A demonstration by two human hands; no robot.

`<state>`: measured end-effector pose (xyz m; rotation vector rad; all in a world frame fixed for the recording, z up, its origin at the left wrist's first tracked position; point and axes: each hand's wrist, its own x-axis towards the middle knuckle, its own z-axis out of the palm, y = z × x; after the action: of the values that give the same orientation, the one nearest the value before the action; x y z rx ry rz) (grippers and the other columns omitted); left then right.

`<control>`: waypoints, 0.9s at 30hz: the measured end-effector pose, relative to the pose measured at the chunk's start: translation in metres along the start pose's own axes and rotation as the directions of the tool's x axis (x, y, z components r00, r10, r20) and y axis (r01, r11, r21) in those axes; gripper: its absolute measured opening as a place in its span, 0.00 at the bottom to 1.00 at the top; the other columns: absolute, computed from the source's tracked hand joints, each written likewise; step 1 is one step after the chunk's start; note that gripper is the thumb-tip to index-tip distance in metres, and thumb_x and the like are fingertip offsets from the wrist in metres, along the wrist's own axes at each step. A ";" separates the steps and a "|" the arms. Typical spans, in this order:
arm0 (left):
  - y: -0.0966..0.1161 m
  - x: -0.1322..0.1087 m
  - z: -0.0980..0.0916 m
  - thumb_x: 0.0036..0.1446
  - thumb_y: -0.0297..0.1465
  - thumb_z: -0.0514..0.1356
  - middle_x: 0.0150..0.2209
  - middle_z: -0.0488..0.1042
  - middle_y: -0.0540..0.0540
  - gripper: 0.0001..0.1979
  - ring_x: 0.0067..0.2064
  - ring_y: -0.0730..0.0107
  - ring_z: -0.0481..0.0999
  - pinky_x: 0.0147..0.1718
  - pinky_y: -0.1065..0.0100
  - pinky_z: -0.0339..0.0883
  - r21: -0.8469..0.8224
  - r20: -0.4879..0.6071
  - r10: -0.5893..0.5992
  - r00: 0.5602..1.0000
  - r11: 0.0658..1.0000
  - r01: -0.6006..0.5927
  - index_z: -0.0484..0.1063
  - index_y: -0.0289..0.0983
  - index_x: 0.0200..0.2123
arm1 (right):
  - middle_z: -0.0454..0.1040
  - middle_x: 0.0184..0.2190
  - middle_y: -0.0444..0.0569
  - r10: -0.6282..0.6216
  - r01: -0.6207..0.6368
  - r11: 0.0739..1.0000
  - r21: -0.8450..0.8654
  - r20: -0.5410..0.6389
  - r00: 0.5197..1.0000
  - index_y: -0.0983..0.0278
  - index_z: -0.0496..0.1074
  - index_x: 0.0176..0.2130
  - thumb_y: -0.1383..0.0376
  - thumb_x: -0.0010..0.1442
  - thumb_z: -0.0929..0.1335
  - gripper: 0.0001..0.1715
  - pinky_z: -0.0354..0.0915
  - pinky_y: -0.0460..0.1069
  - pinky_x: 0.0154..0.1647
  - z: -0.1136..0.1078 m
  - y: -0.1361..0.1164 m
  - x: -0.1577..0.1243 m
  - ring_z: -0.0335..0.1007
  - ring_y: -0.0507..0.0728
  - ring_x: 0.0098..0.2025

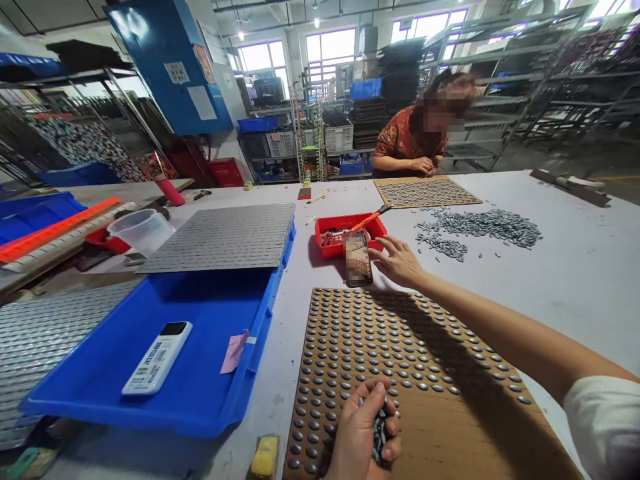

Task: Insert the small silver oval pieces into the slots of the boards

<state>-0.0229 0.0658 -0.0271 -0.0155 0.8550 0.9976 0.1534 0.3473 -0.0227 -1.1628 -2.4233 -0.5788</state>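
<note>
Clamping a cluster of shiny dark oval pieces [380, 432] in the grip of the left hand [355, 423], above a brown board [460, 433] covered in rows of matching ovals except for a bare near section. Reaching with the right hand [403, 265], fingers spread apart, just beside a smartphone [359, 259]; hard to tell whether touching. Standing tilted at the front of a red tray [327, 252] with an orange-handled tool [367, 220] across it. Heaped loose on the white worktop [575, 287], beyond the board: more ovals. Lying left, inside a blue bin [215, 393]: a white device [156, 363].
</note>
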 end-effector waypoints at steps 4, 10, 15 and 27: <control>-0.001 -0.007 -0.005 0.43 0.36 0.69 0.23 0.67 0.53 0.23 0.19 0.81 0.63 0.13 0.78 0.39 -0.026 -0.010 0.009 1.000 1.000 -0.009 0.69 0.33 0.42 | 0.57 0.62 0.57 0.011 -0.012 1.000 0.028 0.019 1.000 0.58 0.65 0.59 0.60 0.66 0.61 0.23 0.53 0.59 0.55 0.004 -0.008 0.009 0.45 0.67 0.64; 0.001 -0.017 -0.005 0.40 0.34 0.70 0.24 0.68 0.53 0.25 0.20 0.81 0.63 0.13 0.78 0.39 -0.022 -0.032 0.049 0.998 0.999 -0.050 0.67 0.35 0.42 | 0.54 0.64 0.61 0.017 -0.022 0.995 0.096 0.053 0.998 0.63 0.66 0.59 0.61 0.65 0.62 0.24 0.53 0.62 0.55 0.008 -0.023 0.021 0.43 0.71 0.64; 0.006 -0.025 -0.001 0.35 0.40 0.74 0.25 0.68 0.53 0.28 0.20 0.83 0.61 0.13 0.79 0.40 0.025 -0.094 0.077 0.993 0.997 -0.074 0.63 0.37 0.34 | 0.61 0.61 0.59 -0.088 0.060 0.975 0.212 0.127 0.988 0.62 0.74 0.49 0.62 0.64 0.63 0.17 0.53 0.63 0.56 -0.005 -0.043 -0.009 0.49 0.69 0.64; -0.013 -0.032 0.014 0.47 0.35 0.69 0.29 0.66 0.52 0.19 0.23 0.84 0.62 0.15 0.79 0.42 0.160 0.040 0.070 0.997 0.984 -0.076 0.62 0.37 0.34 | 0.77 0.36 0.48 -0.035 -0.449 0.228 0.864 0.468 0.883 0.62 0.75 0.42 0.57 0.65 0.65 0.14 0.67 0.47 0.40 -0.160 -0.133 -0.140 0.72 0.54 0.38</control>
<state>-0.0127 0.0399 -0.0018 0.1715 0.9076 0.9918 0.1550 0.0998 0.0143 -0.9654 -2.0712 1.2948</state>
